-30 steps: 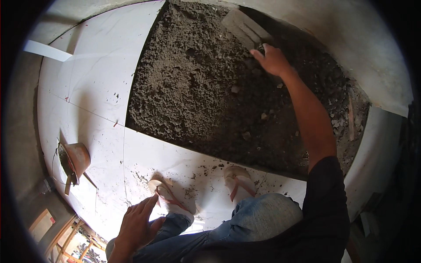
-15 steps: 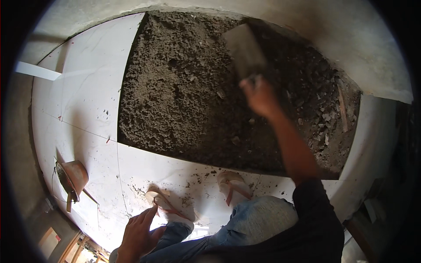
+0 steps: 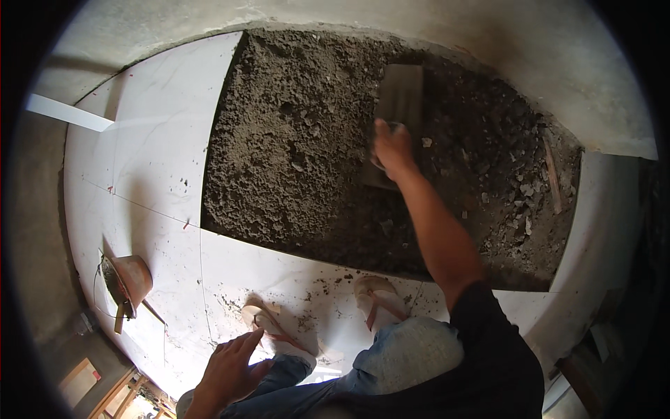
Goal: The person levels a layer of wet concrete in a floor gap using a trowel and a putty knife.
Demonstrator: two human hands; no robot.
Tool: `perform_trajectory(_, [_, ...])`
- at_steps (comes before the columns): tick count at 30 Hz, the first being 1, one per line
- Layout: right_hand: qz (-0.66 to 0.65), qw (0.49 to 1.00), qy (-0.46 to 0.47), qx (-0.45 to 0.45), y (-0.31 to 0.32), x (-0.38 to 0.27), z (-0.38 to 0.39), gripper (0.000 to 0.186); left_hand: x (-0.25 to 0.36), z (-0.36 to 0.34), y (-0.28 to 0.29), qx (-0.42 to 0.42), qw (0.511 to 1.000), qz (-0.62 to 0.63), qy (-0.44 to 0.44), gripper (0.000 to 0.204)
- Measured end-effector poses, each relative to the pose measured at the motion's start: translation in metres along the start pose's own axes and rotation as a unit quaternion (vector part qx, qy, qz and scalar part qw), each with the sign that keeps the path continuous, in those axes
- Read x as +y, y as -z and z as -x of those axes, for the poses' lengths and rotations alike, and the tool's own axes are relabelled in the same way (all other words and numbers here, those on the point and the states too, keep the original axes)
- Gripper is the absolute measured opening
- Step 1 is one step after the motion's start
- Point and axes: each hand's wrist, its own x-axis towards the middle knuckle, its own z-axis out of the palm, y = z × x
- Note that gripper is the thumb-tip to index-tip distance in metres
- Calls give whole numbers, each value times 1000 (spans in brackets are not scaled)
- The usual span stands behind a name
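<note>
My right hand (image 3: 394, 150) is closed round the handle of a flat rectangular trowel (image 3: 403, 91). Its long grey blade lies over the damp grey mortar (image 3: 272, 146), along the border between the lighter, crumbly part on the left and the darker part on the right. The hand and wrist hide the middle of the blade. My left hand (image 3: 229, 371) hangs above my left leg, its fingers stretched out and holding nothing.
White tiles (image 3: 157, 146) border the mortar on the left, front and right, with crumbs scattered near my sandals (image 3: 379, 300). A bucket (image 3: 132, 279) stands at the left. Rubble and a wood strip (image 3: 552, 174) lie right. A wall (image 3: 328, 12) closes the back.
The trowel has swung from a slant to nearly upright in the picture, and my right hand has come slightly left and nearer. My left hand stays open over my leg.
</note>
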Motion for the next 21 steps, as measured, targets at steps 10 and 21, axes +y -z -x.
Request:
perform_trajectory(10, [40, 997, -48, -36, -97, -26, -72, 79, -9, 7, -1, 39, 997, 60, 30, 64])
perform_trajectory(21, [134, 969, -49, -201, -162, -50, -94, 51, -18, -1, 14, -8, 997, 73, 20, 65])
